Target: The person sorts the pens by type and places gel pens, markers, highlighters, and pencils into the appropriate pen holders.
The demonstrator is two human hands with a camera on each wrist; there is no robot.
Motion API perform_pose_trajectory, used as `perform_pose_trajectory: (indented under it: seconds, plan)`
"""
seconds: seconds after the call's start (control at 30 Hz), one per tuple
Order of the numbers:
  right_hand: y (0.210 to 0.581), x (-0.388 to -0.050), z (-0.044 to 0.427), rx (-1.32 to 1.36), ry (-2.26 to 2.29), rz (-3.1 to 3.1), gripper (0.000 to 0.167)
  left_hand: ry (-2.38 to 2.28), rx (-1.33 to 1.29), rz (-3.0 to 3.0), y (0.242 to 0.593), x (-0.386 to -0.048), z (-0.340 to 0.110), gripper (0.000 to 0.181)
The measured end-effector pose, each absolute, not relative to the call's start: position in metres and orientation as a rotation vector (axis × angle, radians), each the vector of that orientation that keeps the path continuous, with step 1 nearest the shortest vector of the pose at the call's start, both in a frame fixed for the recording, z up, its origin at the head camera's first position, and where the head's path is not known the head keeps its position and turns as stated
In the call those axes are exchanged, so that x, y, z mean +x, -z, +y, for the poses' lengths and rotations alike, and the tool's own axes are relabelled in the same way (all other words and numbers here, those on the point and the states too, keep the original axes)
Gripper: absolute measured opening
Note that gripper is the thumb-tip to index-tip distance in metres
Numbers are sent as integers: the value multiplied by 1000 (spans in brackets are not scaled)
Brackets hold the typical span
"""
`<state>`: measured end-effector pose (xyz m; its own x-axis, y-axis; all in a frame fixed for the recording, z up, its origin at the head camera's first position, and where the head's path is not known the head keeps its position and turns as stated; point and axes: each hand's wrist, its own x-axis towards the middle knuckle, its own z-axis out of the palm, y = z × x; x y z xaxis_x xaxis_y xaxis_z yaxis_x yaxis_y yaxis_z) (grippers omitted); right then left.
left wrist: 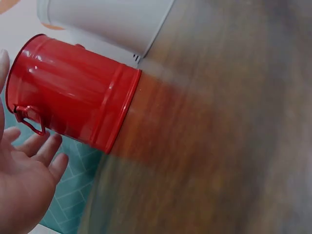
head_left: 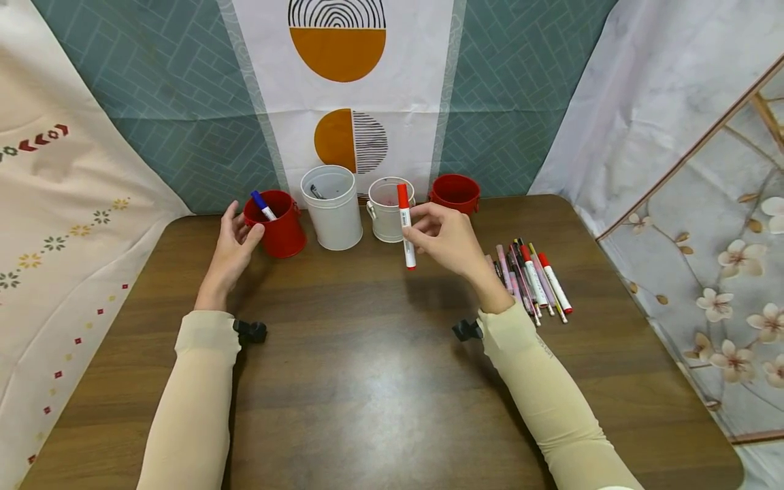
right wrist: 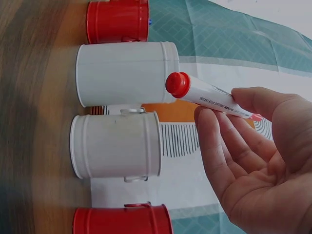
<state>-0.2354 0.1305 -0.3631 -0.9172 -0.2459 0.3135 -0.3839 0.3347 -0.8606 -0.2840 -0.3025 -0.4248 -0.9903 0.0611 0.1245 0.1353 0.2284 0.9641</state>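
My right hand [head_left: 446, 236] pinches a white marker with a red cap [head_left: 405, 228] between thumb and fingers, upright in front of the small white bucket [head_left: 387, 221]. In the right wrist view the red end of this marker [right wrist: 209, 92] points toward the camera. My left hand [head_left: 231, 252] is beside the left red bucket [head_left: 284, 235], fingers loosely spread near its rim. The left wrist view has those fingers [left wrist: 48, 148] next to the handle of that bucket [left wrist: 73, 92]; whether they touch it I cannot tell. A blue-capped marker [head_left: 263, 205] leans inside it.
Between the left red bucket and the small white one stands a taller white bucket [head_left: 335, 218] with something dark inside. Another red bucket [head_left: 456, 190] stands behind my right hand. Several markers, pens and pencils [head_left: 531, 279] lie in a pile right of my right wrist on the wooden table [head_left: 343, 381].
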Motion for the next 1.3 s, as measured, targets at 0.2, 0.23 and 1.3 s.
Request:
perform_pose_trajectory:
  seconds: [0.2, 0.23, 1.3]
  plan:
    - [366, -235, 126, 595, -1661, -2462, 28, 1869, -187, -2445, 423, -281, -301, 89]
    - [366, -235, 126, 593, -1665, -2459, 28, 1860, -190, -2453, 422, -281, -300, 89]
    - [375, -237, 119, 618, -1661, -2493, 30, 1827, -184, -2492, 425, -285, -293, 80]
